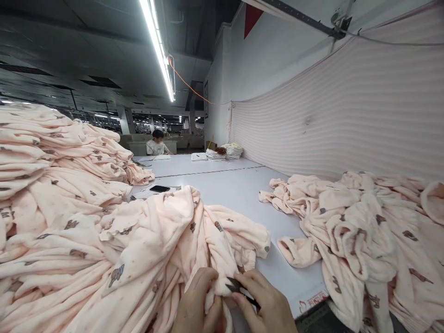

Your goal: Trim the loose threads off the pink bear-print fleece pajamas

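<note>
Low in the middle of the view, my left hand [199,303] pinches the edge of a pale pink fleece garment [180,222] printed with small brown and blue figures. My right hand [265,303] is closed around dark thread snips [234,284], their points apart against the cloth beside my left fingers. Part of the snips' handle is hidden by my fingers. Under and around both hands the garment lies in loose folds, merging at the left with more of the same fleece.
A tall heap of pink fleece garments [58,152] rises at the left, and another pile [360,231] lies at the right. A phone [160,188] rests on the pale table [222,185]. Folded stacks [232,151] stand farther back. A person [157,143] sits beyond the table.
</note>
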The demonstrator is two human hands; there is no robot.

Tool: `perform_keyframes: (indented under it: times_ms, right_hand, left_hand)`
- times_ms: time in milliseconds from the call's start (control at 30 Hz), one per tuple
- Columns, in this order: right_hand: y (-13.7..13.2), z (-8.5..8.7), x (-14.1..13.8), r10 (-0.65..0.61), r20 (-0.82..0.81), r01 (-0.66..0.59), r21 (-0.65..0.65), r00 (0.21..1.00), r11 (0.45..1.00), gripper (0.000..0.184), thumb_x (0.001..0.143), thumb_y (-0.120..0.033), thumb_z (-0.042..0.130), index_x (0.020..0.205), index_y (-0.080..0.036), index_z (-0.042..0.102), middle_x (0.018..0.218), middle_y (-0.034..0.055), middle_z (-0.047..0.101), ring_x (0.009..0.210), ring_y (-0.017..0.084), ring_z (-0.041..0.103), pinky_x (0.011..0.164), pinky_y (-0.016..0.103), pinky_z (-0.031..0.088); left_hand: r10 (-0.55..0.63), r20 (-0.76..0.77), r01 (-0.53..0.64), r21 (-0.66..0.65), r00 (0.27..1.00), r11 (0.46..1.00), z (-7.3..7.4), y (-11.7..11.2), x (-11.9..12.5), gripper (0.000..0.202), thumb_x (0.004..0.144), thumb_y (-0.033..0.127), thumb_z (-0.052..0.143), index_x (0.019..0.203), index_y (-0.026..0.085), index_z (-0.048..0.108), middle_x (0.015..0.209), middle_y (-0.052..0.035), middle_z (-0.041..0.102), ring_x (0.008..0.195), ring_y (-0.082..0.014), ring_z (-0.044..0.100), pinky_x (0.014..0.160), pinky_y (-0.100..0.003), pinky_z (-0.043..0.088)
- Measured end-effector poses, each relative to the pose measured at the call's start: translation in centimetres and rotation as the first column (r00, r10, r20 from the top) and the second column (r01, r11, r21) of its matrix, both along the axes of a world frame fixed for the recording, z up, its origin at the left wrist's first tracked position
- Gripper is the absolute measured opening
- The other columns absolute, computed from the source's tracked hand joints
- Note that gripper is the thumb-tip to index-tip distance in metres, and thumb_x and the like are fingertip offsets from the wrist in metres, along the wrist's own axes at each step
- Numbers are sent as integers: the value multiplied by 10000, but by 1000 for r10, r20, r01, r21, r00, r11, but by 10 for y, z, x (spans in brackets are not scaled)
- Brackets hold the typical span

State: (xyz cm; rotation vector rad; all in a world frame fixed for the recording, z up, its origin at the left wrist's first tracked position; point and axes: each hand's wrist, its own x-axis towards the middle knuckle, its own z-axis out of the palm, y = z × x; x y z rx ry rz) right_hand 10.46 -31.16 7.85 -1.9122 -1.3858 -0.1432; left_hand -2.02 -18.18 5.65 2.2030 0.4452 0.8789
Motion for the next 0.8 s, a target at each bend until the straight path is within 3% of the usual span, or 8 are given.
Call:
perform_keyframes:
  times_ms: [100, 200, 333, 400, 467, 600, 700, 800]
  right_hand:
    - [1, -6, -3, -100, 17, 98, 71, 995, 993, 208, 901, -288, 479, 1033, -291, 640, 884, 4, 679, 767, 175, 683, 633, 225, 531]
    - [4, -22, -7, -207, 29, 203, 106, 978, 973, 250, 815, -304, 558, 1063, -282, 584, 925, 8, 686, 767, 202, 694, 599, 250, 536]
    - [15, -40, -2, -382, -32, 381, 184, 924, 906, 254, 796, -197, 449, 1033, -262, 515, 912, 14, 699, 762, 219, 700, 607, 288, 516]
    - [24, -39, 3, -436, -112, 450, 182, 893, 875, 109, 831, -254, 467, 937, -247, 491, 793, 9, 686, 694, 223, 687, 580, 289, 494]
    - [33, -33, 7, -420, -136, 436, 133, 898, 890, 88, 836, -319, 521, 827, -245, 473, 701, -5, 649, 638, 221, 658, 553, 284, 468]
    - [34, -17, 4, -170, -188, 185, 65, 967, 981, 83, 851, -309, 532, 811, -241, 560, 800, 8, 646, 740, 200, 639, 635, 269, 476]
    - [23, -12, -4, 72, -290, -28, 152, 954, 988, 203, 848, -275, 520, 1026, -253, 615, 952, 28, 636, 874, 174, 643, 735, 234, 494]
    - [15, -9, -9, 87, -241, -55, 135, 967, 989, 263, 847, -244, 517, 1085, -255, 628, 960, 28, 629, 836, 159, 647, 705, 215, 486]
  left_hand:
    - [64, -12, -64, -18, 998, 998, -2, 0, -2, 183, 785, 210, 470, 940, 224, 565, 767, -23, 610, 699, -201, 578, 672, -304, 442]
    - [76, 34, -72, -98, 997, 993, 1, -1, -4, 296, 811, 284, 491, 1079, 221, 598, 947, -76, 688, 840, -238, 626, 764, -323, 475]
    - [-138, -60, 110, -336, 989, 935, 17, 5, -5, 280, 836, 327, 509, 1042, 241, 678, 1020, -50, 710, 969, -244, 623, 868, -307, 473]
    - [-298, -88, 222, -478, 950, 850, 24, 12, -5, 264, 843, 361, 531, 995, 241, 711, 1031, -26, 706, 1009, -233, 606, 927, -301, 441]
    - [-402, -24, 303, -615, 915, 728, 25, 21, -4, 281, 828, 407, 575, 985, 228, 724, 1056, -23, 699, 1039, -230, 591, 966, -307, 411]
    - [-402, 127, 316, -836, 907, 449, 16, 37, -7, 390, 774, 429, 665, 1070, 177, 694, 986, -61, 724, 888, -225, 640, 868, -339, 460]
    - [-392, 183, 335, -868, 901, 366, 7, 43, -9, 367, 775, 388, 683, 1063, 160, 698, 981, -74, 730, 838, -216, 654, 828, -324, 469]
    - [-407, 240, 382, -869, 881, 314, 3, 44, -9, 334, 798, 322, 672, 1090, 160, 689, 956, -71, 737, 841, -212, 660, 805, -308, 471]
